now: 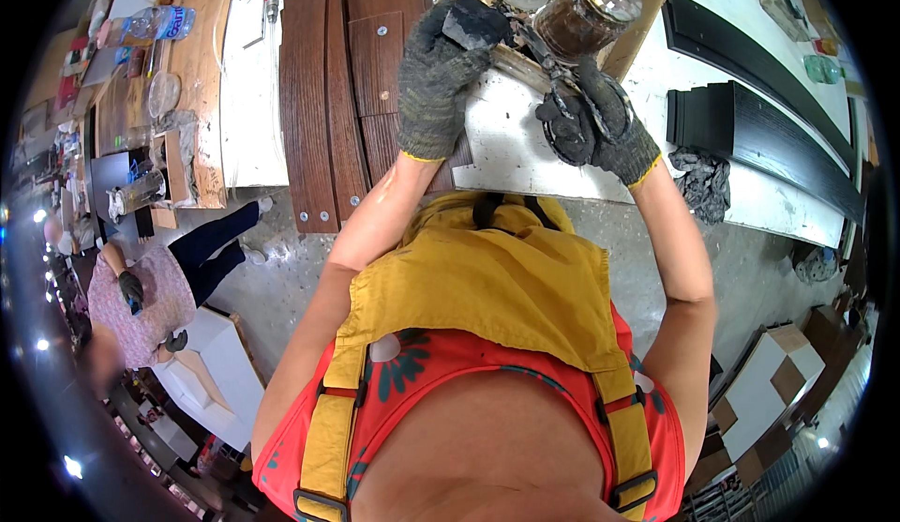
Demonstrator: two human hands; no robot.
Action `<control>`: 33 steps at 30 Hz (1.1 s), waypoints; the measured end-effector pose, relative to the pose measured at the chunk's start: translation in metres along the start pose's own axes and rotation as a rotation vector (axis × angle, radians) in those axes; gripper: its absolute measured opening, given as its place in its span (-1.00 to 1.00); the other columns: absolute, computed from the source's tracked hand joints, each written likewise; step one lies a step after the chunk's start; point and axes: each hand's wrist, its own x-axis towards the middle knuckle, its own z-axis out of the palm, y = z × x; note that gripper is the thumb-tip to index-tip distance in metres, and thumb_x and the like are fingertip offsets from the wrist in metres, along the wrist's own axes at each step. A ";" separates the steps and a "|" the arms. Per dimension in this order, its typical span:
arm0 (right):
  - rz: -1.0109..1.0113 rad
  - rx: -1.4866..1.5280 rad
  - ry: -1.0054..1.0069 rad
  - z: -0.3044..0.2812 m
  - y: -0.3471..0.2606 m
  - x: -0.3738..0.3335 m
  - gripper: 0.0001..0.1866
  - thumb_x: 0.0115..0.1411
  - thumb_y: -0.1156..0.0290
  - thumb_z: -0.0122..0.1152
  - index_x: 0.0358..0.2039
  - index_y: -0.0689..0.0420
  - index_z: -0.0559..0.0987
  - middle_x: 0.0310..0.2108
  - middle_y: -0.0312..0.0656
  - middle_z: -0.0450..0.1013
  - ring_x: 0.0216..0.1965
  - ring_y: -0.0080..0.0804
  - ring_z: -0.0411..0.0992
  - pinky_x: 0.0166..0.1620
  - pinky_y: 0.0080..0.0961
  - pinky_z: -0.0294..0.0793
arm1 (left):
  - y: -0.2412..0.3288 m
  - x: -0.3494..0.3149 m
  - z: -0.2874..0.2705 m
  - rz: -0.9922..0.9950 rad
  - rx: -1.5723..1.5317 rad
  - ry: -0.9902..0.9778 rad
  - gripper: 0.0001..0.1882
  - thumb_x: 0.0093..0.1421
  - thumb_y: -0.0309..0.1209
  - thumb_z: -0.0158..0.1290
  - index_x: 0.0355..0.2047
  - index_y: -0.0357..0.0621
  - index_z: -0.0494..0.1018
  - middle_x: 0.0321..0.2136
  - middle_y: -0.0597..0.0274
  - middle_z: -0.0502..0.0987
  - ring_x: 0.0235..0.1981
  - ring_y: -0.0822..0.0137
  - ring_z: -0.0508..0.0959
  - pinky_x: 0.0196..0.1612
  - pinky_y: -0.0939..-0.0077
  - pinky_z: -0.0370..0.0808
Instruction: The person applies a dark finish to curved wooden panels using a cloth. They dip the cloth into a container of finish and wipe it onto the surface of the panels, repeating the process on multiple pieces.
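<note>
Left grip (434,81) pinches black pad (473,23); can't tell what my right grip (614,133) curls round. Jar (579,21), in box (649,20), lies right of pad, just far of my right, the nearer; axis near-left to far-right.

Up on the wearer's head, one wide fisheye peers steeply down, close in. The tabletop (511,142) lies toward twelve o'clock, the yellow apron (487,278) toward six.

A white table (506,151) bears brown boards (314,100), open box (647,20), black mouldings (783,137).
</note>
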 end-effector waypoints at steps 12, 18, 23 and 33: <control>-0.232 -1.281 0.355 0.017 0.007 -0.028 -0.36 0.05 -0.09 0.32 -0.11 0.24 0.51 -0.39 -0.04 0.55 -0.44 -0.31 0.52 -0.38 -0.45 0.49 | 0.010 0.000 -0.008 0.019 0.134 -0.070 -0.59 0.15 -0.54 0.12 0.04 -0.20 0.39 -0.10 0.28 0.51 -0.06 0.40 0.50 0.08 0.51 0.40; -0.789 -1.977 0.676 0.054 -0.001 -0.040 -0.33 -0.10 -0.03 0.43 -0.09 0.18 0.50 -0.29 0.00 0.52 -0.25 -0.07 0.52 -0.17 -0.24 0.51 | 0.014 -0.008 0.005 -0.190 -0.160 0.009 -0.61 0.22 -0.65 0.00 0.08 -0.23 0.39 -0.04 0.20 0.49 0.00 0.35 0.48 0.13 0.46 0.42; -0.890 -2.080 0.661 0.054 -0.011 -0.035 -0.37 -0.12 0.02 0.41 -0.11 0.15 0.49 -0.24 -0.04 0.49 -0.23 -0.07 0.50 -0.16 -0.22 0.48 | 0.021 -0.010 0.017 -0.129 0.187 0.000 -0.66 0.19 -0.58 0.07 0.00 -0.26 0.43 -0.12 0.21 0.51 -0.09 0.38 0.50 0.06 0.55 0.44; -0.879 -2.118 0.633 0.048 -0.012 -0.028 -0.37 -0.11 0.01 0.41 -0.12 0.18 0.51 -0.23 -0.02 0.51 -0.22 -0.08 0.52 -0.17 -0.23 0.50 | 0.006 -0.009 -0.004 0.341 0.862 -0.215 -0.70 0.16 -0.65 0.06 -0.08 -0.28 0.52 -0.06 0.18 0.52 -0.03 0.35 0.52 0.01 0.51 0.49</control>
